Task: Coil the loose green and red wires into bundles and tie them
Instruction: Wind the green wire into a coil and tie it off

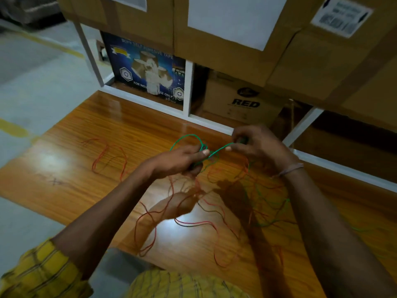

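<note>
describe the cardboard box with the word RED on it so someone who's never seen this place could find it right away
Start at the glossy wooden table and look past its far edge to the white shelf frame. The brown RED box sits on the lowest level, right of the blue adhesive tape carton; only it bears bold black lettering.

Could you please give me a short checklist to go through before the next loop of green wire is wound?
1. Left hand grips the green coil: ok.
2. Right hand pinches the green wire: ok.
3. Wire between the hands has no kinks: ok.
4. Green tail free of the red wires on the table: not ok, they overlap near the right wrist.
5. Tie within reach: cannot tell.
</note>
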{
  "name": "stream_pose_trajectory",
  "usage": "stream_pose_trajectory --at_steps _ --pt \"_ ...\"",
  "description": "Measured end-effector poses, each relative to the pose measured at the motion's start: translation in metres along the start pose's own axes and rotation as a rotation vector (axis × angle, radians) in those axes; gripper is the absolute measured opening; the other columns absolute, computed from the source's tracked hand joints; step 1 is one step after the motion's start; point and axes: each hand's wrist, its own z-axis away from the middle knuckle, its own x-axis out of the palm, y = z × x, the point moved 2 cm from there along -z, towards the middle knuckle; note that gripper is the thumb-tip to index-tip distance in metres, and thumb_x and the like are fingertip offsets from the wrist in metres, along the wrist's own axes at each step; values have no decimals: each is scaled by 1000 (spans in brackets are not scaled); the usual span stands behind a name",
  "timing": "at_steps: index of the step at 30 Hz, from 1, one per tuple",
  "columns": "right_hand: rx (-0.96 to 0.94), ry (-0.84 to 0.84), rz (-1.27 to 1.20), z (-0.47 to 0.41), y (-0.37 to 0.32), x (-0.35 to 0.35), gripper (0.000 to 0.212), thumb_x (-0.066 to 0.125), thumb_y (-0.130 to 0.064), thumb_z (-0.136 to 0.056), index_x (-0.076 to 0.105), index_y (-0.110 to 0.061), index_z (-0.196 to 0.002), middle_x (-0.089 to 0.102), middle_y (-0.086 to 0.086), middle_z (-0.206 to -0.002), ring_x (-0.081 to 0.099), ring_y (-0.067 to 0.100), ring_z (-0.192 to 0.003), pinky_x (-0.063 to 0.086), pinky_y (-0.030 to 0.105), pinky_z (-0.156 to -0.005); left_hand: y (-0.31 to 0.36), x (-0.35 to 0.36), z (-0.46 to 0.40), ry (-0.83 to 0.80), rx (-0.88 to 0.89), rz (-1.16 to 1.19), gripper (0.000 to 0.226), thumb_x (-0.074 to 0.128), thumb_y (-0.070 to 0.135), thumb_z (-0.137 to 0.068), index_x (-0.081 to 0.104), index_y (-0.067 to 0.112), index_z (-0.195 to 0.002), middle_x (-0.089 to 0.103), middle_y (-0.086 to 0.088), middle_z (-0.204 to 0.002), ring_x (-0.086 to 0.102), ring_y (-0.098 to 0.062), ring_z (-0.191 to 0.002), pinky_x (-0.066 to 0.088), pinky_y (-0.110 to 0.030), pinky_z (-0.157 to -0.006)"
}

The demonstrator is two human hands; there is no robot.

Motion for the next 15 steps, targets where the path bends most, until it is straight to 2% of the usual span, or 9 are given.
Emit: stream_pose_trajectory --at_steps 3,5,7,9,11,15 --pt "-31 54 -181 -3 9 14 28 92 -39 -77 69 -24 -77 68 0 -75 56 8 -67 45 32 -61 8 8 12 -168 -9 236 49 34 33 -116 59 -4 -135 27 -7 -61 26 -16 -49 50 -33 -70" --pt "-32 60 -376 -2 15 20 30 91 -37 -79 70 -15 -77 63 -1 -71 51 5 -64 39 29 -58 11 11 17 -234 3 397 53 30 31 -117 55 -12 -137 22 -4 -58 19 -15 -46 49 -28 -67" --pt "-14 79 -573 4 23 22 28 85 -30 -86 69 -9 -78 59 -8 -65 49 1 -60 36 20 -56 10 11 22 -287 35 555 51 28 30 -117 55 -9 -137 24 2 -54 13 -16 -46 46 -30 -67" --pt "12 127 -687 12 31 22 25 77 -27 -93 69 -7 -79 59 -16 -59 50 -4 -55 38 12 -55 6 12 25 -293 47 643 48 31 31 -115 57 -4 -136 24 4 -52 8 -18 -46 42 -34 -67" --pt "-8 149 -724 15 39 24 24 74 -21 -96 71 -2 -82 60 -18 -58 52 -6 -56 39 10 -59 3 16 26 -264 40 666 44 35 31 -114 59 -3 -129 22 3 -52 9 -17 -45 37 -34 -63" --pt "40 213 -751 2 48 33 25 76 -23 -96 73 -3 -81 65 -19 -62 56 -7 -62 42 14 -68 7 41 22 -186 94 690 33 37 26 -113 59 2 -112 24 4 -50 13 -12 -43 15 -34 -50"
